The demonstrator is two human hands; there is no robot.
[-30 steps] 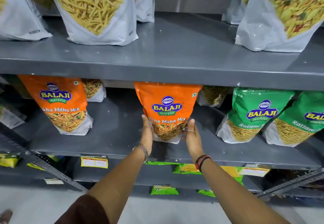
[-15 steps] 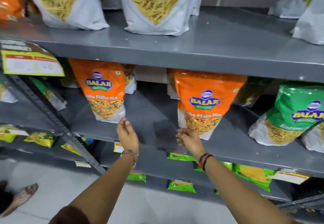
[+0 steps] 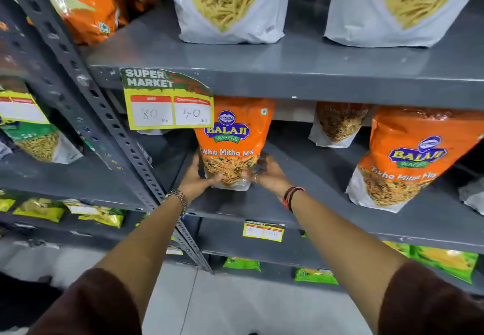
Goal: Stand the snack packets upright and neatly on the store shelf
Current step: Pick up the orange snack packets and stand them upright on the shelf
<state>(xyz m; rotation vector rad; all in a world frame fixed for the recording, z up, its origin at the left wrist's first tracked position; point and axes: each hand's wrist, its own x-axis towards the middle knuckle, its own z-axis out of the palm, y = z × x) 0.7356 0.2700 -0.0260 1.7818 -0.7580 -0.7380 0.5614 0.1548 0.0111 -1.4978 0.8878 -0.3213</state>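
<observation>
An orange Balaji Tikha Mitha Mix packet [image 3: 233,138] stands upright on the grey middle shelf [image 3: 309,203], just right of the slotted upright post. My left hand [image 3: 197,177] grips its lower left corner and my right hand [image 3: 267,175] grips its lower right corner. A second orange packet [image 3: 408,159] of the same kind stands further right on this shelf, leaning a little. A third one [image 3: 337,125] stands behind, near the back wall.
A yellow price tag [image 3: 167,101] hangs from the upper shelf edge just left of the held packet. A slotted grey post [image 3: 110,125] runs diagonally on the left. White sev bags [image 3: 227,4] stand on the upper shelf. Green and yellow packets [image 3: 442,258] lie on the lower shelves.
Both hands left the right orange packet, moved left, and closed on the bottom corners of the left orange packet. The view shifted left with them.
</observation>
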